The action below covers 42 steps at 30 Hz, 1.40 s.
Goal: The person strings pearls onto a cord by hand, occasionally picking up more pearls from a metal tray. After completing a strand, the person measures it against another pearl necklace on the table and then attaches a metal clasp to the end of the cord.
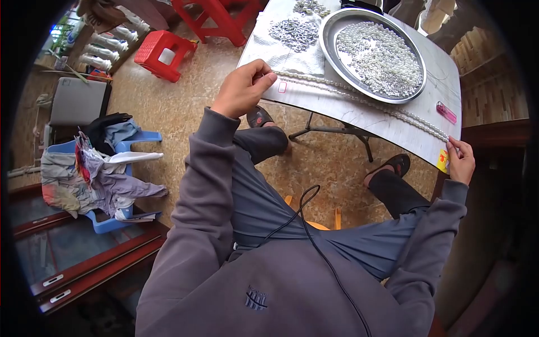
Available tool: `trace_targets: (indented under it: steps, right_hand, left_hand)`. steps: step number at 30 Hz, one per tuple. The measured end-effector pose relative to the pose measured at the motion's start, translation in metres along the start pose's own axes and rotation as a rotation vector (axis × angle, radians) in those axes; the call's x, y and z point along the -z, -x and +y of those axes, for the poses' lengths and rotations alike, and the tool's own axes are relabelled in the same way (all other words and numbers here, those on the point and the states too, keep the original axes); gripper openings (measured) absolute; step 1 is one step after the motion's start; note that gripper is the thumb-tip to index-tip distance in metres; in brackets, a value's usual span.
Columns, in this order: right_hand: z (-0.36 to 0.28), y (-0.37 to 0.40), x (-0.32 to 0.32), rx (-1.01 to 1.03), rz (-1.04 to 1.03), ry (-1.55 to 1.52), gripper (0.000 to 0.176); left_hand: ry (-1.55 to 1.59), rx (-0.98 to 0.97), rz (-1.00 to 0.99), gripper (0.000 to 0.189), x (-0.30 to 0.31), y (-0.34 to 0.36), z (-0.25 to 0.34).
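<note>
Pearl strand [365,103] is lying stretched along the near edge of the table [443,73], running from about 11 o'clock down to 3 o'clock in the view, and it is looking doubled, two lines of beads side by side. The left hand [244,89] is sitting at the 11 o'clock end with its fingers curled in tight, thumb and fingertips pinching the strand where it is meeting the table edge. The right hand [461,161] is sitting at the 3 o'clock end by the table corner, fingers drawn together and nipping the other end of the strand, just above a yellow sticker [443,162]. At 12 o'clock from the strand a round metal tray [328,48] is resting on the table, holding a heap of loose pearls [379,53]. At 11 o'clock from the tray a pile of small metal rings [295,31] is lying on a white cloth [264,48]. A small pink object [446,112] is lying near the strand at 2 o'clock. A black cable [314,241] is trailing across the person's lap at 6 o'clock. At 10 o'clock a red stool [165,53] is standing on the floor, and at 8 o'clock a blue chair [143,136] is carrying a heap of clothes [101,180]
</note>
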State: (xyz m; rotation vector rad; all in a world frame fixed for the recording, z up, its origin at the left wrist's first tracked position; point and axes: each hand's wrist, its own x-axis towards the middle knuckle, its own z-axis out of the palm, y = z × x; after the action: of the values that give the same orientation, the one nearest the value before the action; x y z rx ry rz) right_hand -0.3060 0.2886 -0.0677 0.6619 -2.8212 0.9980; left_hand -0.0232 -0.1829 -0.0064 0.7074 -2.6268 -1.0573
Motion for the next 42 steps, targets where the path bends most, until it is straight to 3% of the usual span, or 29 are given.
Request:
trace_targets:
  steps: [4, 8, 13, 28, 29, 30, 32, 33, 35, 36, 42]
  right_hand:
    - [0.002, 0.0, -0.001, 0.001, 0.0, 0.011, 0.02]
    - [0.008, -0.001, -0.001, 0.003, -0.008, -0.012, 0.019]
    - [0.007, -0.001, 0.0, -0.004, -0.004, -0.029, 0.019]
    - [0.003, -0.001, 0.0, -0.079, -0.055, -0.104, 0.02]
    - [-0.011, -0.012, -0.024, 0.086, -0.03, -0.096, 0.019]
    - [0.015, -0.001, -0.001, -0.013, -0.017, -0.112, 0.018]
    - [-0.056, -0.015, -0.061, 0.064, -0.092, -0.198, 0.019]
    - [-0.02, 0.005, 0.002, -0.093, -0.003, -0.121, 0.022]
    - [-0.052, 0.001, -0.024, -0.113, -0.045, -0.231, 0.022]
    - [-0.036, 0.006, 0.004, -0.145, -0.01, -0.178, 0.025]
    - [-0.03, 0.004, 0.009, -0.368, 0.093, -0.205, 0.026]
  left_hand:
    - [-0.065, 0.056, 0.06, 0.011, -0.01, 0.004, 0.007]
    - [-0.297, -0.053, 0.342, 0.014, -0.029, 0.009, 0.008]
    - [-0.413, -0.058, 0.467, 0.017, -0.039, 0.01, 0.011]
    - [-0.419, -0.1, 0.536, 0.021, -0.041, 0.01, 0.001]
    - [-0.413, -0.027, 0.536, 0.019, -0.021, 0.024, -0.001]
    - [-0.371, -0.119, 0.548, 0.019, -0.042, 0.009, 0.006]
    - [-0.403, 0.085, 0.51, 0.019, 0.014, 0.036, -0.017]
    - [-0.296, -0.075, 0.492, 0.02, -0.042, 0.008, 0.007]
    - [-0.334, 0.02, 0.436, 0.021, -0.012, 0.025, 0.0]
    - [-0.24, -0.05, 0.422, 0.021, -0.037, 0.008, 0.014]
    - [-0.286, -0.069, 0.421, 0.02, -0.039, 0.007, 0.007]
